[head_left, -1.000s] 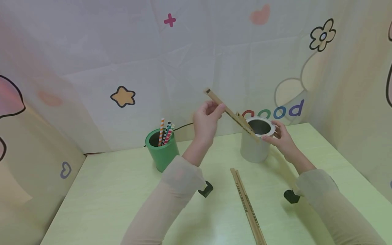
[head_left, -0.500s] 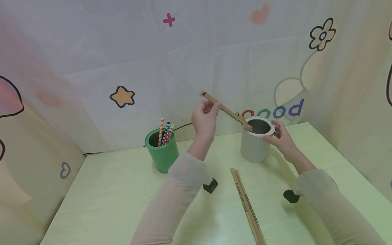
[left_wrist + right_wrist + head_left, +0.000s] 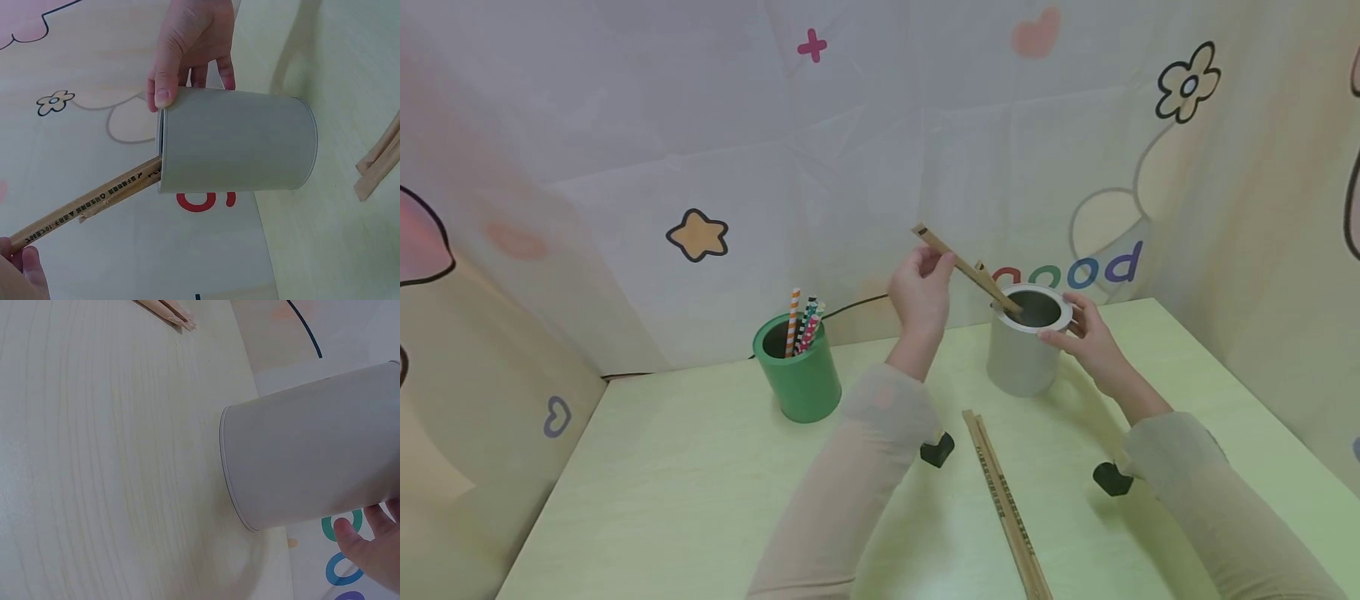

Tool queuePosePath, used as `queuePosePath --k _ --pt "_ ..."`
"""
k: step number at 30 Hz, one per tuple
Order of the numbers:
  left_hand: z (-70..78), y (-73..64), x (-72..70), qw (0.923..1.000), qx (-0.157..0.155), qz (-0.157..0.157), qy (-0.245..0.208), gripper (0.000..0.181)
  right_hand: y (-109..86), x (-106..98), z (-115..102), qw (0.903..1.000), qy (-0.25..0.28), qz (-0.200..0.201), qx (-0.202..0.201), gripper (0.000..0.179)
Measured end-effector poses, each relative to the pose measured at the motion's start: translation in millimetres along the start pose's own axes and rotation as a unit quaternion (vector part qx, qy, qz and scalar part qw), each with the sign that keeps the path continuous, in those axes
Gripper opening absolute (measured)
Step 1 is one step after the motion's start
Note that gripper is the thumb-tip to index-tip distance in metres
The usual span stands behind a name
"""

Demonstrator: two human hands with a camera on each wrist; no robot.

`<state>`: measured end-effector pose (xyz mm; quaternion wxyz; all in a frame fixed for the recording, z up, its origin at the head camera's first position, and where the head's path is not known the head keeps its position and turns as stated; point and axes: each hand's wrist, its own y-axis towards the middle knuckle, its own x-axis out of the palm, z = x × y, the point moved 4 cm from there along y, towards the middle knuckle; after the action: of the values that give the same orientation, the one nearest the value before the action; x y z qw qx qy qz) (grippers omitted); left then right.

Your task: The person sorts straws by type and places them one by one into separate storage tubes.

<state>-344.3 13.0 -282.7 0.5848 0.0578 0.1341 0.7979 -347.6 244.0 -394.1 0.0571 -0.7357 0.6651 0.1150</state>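
Note:
In the head view my left hand (image 3: 921,292) pinches the upper end of a brown paper-wrapped straw (image 3: 951,254). The straw slants down to the right, its lower end inside the mouth of a light grey canister (image 3: 1024,358). Another wrapped straw (image 3: 983,272) leans in the same opening, close beside the first. Printed lettering runs along the held straw (image 3: 87,203) in the left wrist view. My right hand (image 3: 1093,342) holds the canister's rim from the right, thumb in front and fingers behind. The canister (image 3: 312,450) stands upright on the table.
More wrapped straws (image 3: 1003,500) lie on the table (image 3: 700,500) in front of the canister. To the left, a green canister (image 3: 805,379) holds several striped straws (image 3: 808,325). A printed cloth (image 3: 850,167) hangs behind, with a thin dark cable (image 3: 857,307) along it.
The held straw's lower end has gone from in front of the canister's rim into its mouth. My left hand shifted slightly left, then back right. My right hand has stayed on the rim.

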Motion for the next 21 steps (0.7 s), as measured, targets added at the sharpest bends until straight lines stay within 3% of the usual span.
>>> queuePosePath --k 6,21 --pt "-6.0 -1.7 10.1 0.9996 0.005 -0.007 0.028 0.016 -1.5 -0.4 -0.5 1.0000 0.000 0.002 0.000 0.080" --pt "-30.4 -14.4 28.2 0.9921 -0.025 -0.025 0.121 0.014 -0.7 0.0 -0.3 1.0000 -0.001 -0.001 0.000 0.080"
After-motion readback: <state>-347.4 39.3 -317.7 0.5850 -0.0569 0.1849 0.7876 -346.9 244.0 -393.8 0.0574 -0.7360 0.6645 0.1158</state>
